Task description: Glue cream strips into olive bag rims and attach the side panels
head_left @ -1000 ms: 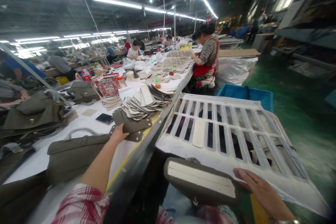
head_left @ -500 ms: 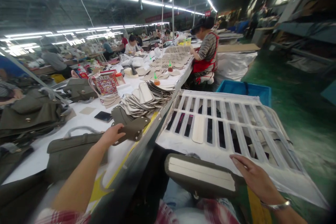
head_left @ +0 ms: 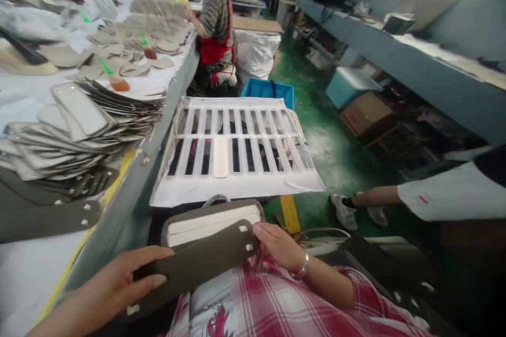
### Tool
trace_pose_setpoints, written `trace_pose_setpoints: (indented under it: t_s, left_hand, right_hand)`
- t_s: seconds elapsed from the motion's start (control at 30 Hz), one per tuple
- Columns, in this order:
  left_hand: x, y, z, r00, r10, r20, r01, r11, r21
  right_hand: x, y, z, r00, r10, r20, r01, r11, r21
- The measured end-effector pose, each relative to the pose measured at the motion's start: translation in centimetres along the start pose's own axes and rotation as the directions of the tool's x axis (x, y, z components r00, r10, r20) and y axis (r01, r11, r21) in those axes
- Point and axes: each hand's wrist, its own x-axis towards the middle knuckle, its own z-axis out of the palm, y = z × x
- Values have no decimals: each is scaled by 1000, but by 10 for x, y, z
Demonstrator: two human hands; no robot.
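A broad olive-grey strap [head_left: 201, 268] is held in both hands above the wearer's lap, just off the long edge of the work table [head_left: 55, 253]. The strap slants, its left end lower than its right. Two small white squares mark the right end, and one shows near the lower left end.

The left hand [head_left: 130, 276] clamps the strap's left part, thumb on the front face and fingers along the upper edge. The right hand [head_left: 274, 245], with a silver bracelet [head_left: 303, 267] at the wrist, pinches the right end beside its white squares; some fingertips are hidden.

Just behind the strap, partly covered by it, is an olive case [head_left: 253, 210] with a cream block [head_left: 213, 225] in its top. Beyond it stands a white slotted rack [head_left: 237, 188]; one cream strip [head_left: 220, 157] lies in its nearer row of slots, left of the middle.

On the table, along its yellow-marked edge, lies another olive strap [head_left: 47, 219] with white squares. Farther along that edge is a fanned pile of pale, dark-rimmed pieces [head_left: 85, 134], with a green-tipped bottle [head_left: 118, 82] behind. At the table's far edge sits a co-worker [head_left: 215, 16] in a red apron.
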Motion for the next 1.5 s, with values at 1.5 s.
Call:
trace_pose_setpoints:
  t_s: [1.5]
  left_hand:
    - [27, -13, 29, 897, -351, -270, 162, 827, -539]
  right_hand:
    - [28, -15, -50, 913, -163, -374, -132, 750, -648]
